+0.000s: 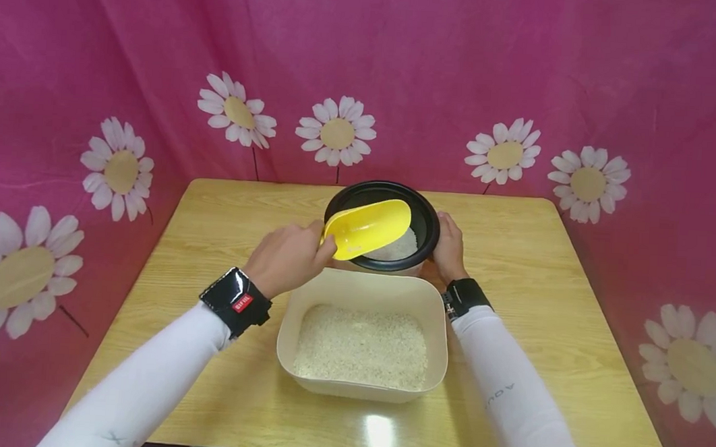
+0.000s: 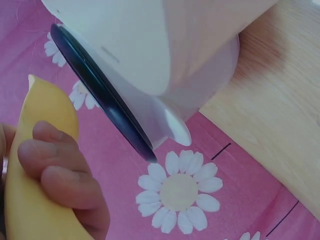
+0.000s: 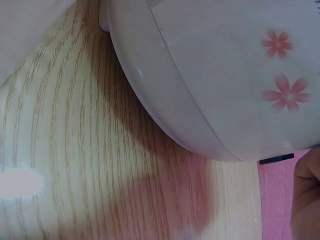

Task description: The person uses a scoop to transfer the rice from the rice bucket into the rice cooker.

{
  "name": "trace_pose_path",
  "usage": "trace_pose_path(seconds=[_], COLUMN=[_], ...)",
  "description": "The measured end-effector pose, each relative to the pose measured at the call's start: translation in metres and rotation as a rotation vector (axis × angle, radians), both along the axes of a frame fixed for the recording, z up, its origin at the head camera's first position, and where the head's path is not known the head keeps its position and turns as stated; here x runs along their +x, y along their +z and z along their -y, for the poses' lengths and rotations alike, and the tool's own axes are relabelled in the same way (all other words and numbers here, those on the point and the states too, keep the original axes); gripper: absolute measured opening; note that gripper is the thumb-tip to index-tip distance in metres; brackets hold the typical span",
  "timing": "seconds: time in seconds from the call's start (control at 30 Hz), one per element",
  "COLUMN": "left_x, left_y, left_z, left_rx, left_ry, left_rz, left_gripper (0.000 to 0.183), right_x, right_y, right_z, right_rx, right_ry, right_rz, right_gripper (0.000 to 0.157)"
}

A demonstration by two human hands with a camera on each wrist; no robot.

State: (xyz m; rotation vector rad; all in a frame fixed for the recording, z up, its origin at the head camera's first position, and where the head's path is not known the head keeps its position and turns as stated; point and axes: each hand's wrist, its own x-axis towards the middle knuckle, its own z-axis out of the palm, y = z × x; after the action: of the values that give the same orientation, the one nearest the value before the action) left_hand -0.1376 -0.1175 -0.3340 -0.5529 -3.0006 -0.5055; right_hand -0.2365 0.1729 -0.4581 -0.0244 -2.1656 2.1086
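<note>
Our left hand (image 1: 289,255) grips a yellow, trough-shaped plastic scoop (image 1: 370,229) above a round white, black-rimmed pot (image 1: 430,234); our right hand (image 1: 450,250) touches its right side, grip unclear. Nearer sits a rectangular cream bin (image 1: 367,288) of pale grains (image 1: 363,349).

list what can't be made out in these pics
- Head: part of the grain in the black-rimmed pot, hidden by the yellow scoop.
- Head: the scoop's handle, covered by the left hand.
- Head: the pot's lower front, behind the cream bin.
- Left wrist: the rest of the scoop, cut off by the bottom edge.
- Right wrist: most of the right hand, cut off by the right edge.
</note>
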Motion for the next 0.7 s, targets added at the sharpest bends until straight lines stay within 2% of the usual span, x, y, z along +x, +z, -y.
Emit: trace_pose_path(seconds=[0.2,0.33,0.53,0.7], left_x=[0.012,0.016,0.017,0.018], left_y=[-0.003,-0.007,-0.014,-0.017], left_z=[0.003,0.004,0.005,0.005], left_rx=[-0.058,-0.07,-0.067,-0.035], left_ry=[-0.077,-0.138,-0.263,-0.31], left_rz=[-0.032,-0.009,0.102,0.181], left_gripper=[0.024,0.023,0.022,0.019], right_x=[0.001,0.001,0.003,0.003], right_y=[0.002,0.002,0.003,0.004], right_z=[0.0,-0.001,-0.001,-0.001], right_rx=[0.012,0.017,0.003,0.029], right_ry=[0.004,0.011,0.059,0.04], right_rz=[0.004,0.014,0.058,0.07], right_gripper=[0.028,0.027,0.028,0.029])
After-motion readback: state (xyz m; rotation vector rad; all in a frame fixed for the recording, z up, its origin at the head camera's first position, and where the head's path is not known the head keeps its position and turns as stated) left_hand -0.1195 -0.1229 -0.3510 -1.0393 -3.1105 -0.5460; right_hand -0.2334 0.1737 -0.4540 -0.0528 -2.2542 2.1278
